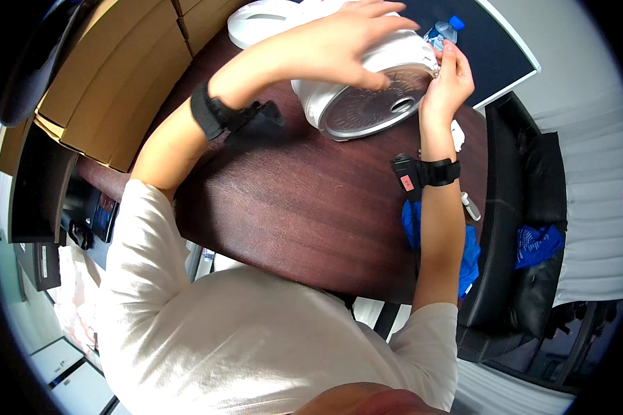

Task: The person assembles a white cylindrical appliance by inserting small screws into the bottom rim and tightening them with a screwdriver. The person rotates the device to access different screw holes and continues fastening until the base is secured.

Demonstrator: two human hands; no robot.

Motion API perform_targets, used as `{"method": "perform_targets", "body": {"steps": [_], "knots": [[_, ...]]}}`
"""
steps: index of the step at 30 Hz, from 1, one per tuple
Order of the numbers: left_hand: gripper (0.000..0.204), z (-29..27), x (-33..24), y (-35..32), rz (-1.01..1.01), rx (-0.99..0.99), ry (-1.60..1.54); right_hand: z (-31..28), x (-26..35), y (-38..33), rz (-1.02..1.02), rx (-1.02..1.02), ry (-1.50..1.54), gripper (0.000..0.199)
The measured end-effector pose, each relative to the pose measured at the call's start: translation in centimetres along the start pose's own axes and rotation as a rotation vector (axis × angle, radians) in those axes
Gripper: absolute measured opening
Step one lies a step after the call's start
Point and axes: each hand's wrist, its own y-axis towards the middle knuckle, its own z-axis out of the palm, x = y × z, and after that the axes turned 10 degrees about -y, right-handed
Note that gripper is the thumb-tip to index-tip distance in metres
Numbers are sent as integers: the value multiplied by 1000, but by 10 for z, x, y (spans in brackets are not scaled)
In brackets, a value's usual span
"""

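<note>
Seemingly mid-job: white appliance [367, 86] lies tipped on table [291, 214], left hand [332, 45] fingers spread steadying it, right hand [450, 79] fingertips pinching something tiny at base rim, nothing removed yet.

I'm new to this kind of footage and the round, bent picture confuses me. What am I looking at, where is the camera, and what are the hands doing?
There is no machine here: a person wears a wide-angle camera on the head, looking down, which bends straight edges. Both forearms reach up from the bottom, each with a black wrist strap. On the dark wooden table lies a white round appliance tipped on its side, its grey underside showing. The left hand rests on top of its body and steadies it; the right hand pinches at the rim, though what it grips is too small to tell. Around it: a water bottle, cardboard boxes, a blue cloth and a black chair.
</note>
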Motion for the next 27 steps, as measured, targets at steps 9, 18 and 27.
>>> {"method": "perform_targets", "body": {"steps": [9,18,27], "knots": [[95,3,-12,-33,-82,-17,191,-2,-2,-1,-30,-3,31,25],[91,-7,-15,-26,-124,113,77,-20,10,1,-142,-77,-126,24],[92,-3,-12,-23,-90,119,89,-8,71,-69,-430,445,-345,10]]}}
